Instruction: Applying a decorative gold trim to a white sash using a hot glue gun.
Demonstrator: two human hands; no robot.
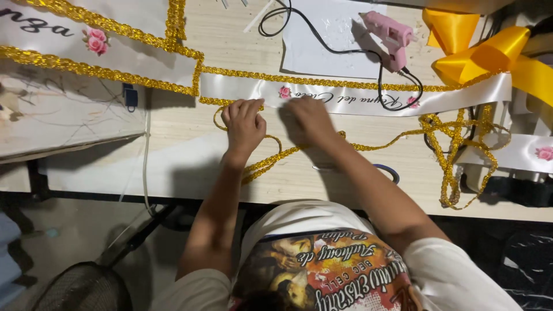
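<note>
Near edge: the table (173, 173) front runs across below the wrists; pale wood grain, bare and roomy to the left of the left hand.
Left hand (244, 122): knuckles up, fingers curled narrow and pressed down on the lower edge of the sash (357, 98); the gold braid (271, 158) passes under it.
Right hand (311, 118): blurred, fingers bent close together on the same sash edge, just beside the left hand; whether it pinches the braid I cannot tell.
Braid: a thin, glittery, knobbly cord, loose in a curve under both hands, running right across the bare wood into a tangled heap (455, 150) at the table's right side.
Sash: white satin, smooth and shiny, lying flat left to right beyond the hands, with a gold braid along its far edge, script lettering and small pink roses.
Right side: crowded; the heap, another sash end (530, 152) and a yellow satin bow (489, 55) leave little room.
Far middle: a pink glue gun (391, 34) lies on white paper (328, 37); its black cord (383, 86) loops over the sash.
Far left: a wider white panel (115, 55) edged in gold braid, flat, touching the sash's left end.
</note>
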